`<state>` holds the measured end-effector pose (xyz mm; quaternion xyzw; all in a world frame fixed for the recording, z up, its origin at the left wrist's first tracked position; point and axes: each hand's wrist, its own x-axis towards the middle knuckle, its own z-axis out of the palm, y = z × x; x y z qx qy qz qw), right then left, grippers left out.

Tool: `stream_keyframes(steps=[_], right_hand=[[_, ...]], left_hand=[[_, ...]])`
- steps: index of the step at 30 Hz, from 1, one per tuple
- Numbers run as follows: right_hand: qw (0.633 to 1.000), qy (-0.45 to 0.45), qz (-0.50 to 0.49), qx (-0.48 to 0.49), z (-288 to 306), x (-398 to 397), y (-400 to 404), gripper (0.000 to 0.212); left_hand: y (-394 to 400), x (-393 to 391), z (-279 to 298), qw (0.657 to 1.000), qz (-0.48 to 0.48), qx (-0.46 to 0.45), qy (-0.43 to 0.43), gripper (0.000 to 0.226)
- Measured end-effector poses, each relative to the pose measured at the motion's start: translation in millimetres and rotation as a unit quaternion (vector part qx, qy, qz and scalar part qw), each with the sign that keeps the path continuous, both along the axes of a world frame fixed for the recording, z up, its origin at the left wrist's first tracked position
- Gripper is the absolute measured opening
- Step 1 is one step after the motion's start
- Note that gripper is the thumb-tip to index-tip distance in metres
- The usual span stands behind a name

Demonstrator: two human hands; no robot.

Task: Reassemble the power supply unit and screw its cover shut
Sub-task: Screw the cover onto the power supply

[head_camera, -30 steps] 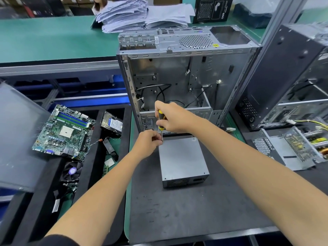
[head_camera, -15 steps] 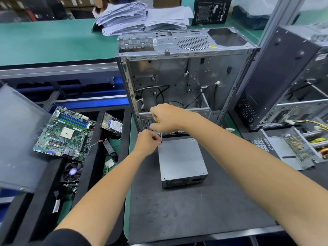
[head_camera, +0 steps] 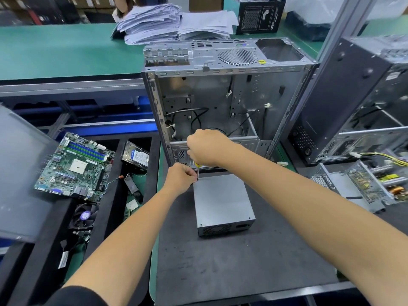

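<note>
The power supply unit [head_camera: 223, 204] sits flat on the dark mat [head_camera: 242, 272], just in front of the open computer case [head_camera: 220, 102], its grey cover [head_camera: 218, 195] on top and its vented end facing me. My right hand [head_camera: 207, 149] is wrapped round the yellow handle of the screwdriver [head_camera: 198, 171], whose shaft points down to the cover's far left corner. My left hand [head_camera: 180, 180] is curled at that same corner, fingertips pinched in close beside the shaft near its tip; I cannot make out the screw under them.

Progress, as I judge it: the cover is seated and the box looks closed, so reassembly seems done and I am on the fastening. Two small screw points show along the near edge of the cover; whether they are driven home is too small to tell. The far right corner is not clear either. So at least this corner is in hand, and the rest want checking.

Outward: a bare motherboard [head_camera: 75, 166] leans in the tray on my left, a hard drive [head_camera: 135, 155] beside it with a blue and white label I cannot read, and a cooler fan [head_camera: 85, 215] below. A second, opened supply [head_camera: 362, 188] lies to the right. Behind the case is a stack of papers [head_camera: 176, 23] and a black box [head_camera: 260, 16] printed "850", seen upside down. A small yellow sticker on the case's top is illegible.
</note>
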<state>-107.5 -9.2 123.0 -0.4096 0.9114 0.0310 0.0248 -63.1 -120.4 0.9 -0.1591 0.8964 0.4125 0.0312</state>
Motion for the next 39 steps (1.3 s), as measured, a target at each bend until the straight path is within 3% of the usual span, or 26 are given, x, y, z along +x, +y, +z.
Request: stream_keyframes(steps=[6, 9, 14, 17, 24, 27, 30, 33, 39], right_hand=[[0.993, -0.102, 0.052, 0.015, 9.9, -1.4, 4.0, 0.02], [0.997, -0.048, 0.06, 0.024, 5.8, -1.0, -1.6, 0.016], [0.999, 0.004, 0.033, -0.008, -0.8, 0.6, -4.4, 0.032], [0.999, 0.039, 0.016, 0.001, -1.5, 0.5, -1.9, 0.027], [0.996, -0.084, 0.044, 0.003, 1.6, 0.0, 3.1, 0.02], [0.999, -0.034, 0.025, 0.001, 0.6, 0.6, 1.0, 0.018], [1.0, -0.012, 0.008, -0.009, -1.2, 0.2, -0.3, 0.036], [1.0, 0.002, -0.022, 0.008, 0.8, -0.9, -0.4, 0.024], [0.99, -0.142, 0.005, 0.018, 15.4, -2.7, 6.5, 0.019]], left_hand=[[0.4, -0.8, -0.8, 1.0, 0.02, 0.013, -0.005, 0.022], [0.9, -0.1, -1.5, 0.999, 0.039, 0.033, -0.007, 0.023], [0.9, 0.6, -2.7, 0.997, 0.058, 0.049, -0.009, 0.018], [1.1, 1.2, -4.0, 0.996, 0.067, 0.063, -0.014, 0.017], [1.6, -1.6, -6.6, 0.992, 0.09, 0.088, -0.021, 0.016], [2.0, -2.8, -8.5, 0.991, 0.095, 0.089, -0.026, 0.018], [1.7, -2.3, -8.2, 0.991, 0.098, 0.09, -0.028, 0.018], [1.9, -2.2, -9.7, 0.99, 0.101, 0.093, -0.027, 0.019], [1.5, -3.2, -9.7, 0.99, 0.102, 0.097, -0.029, 0.021]])
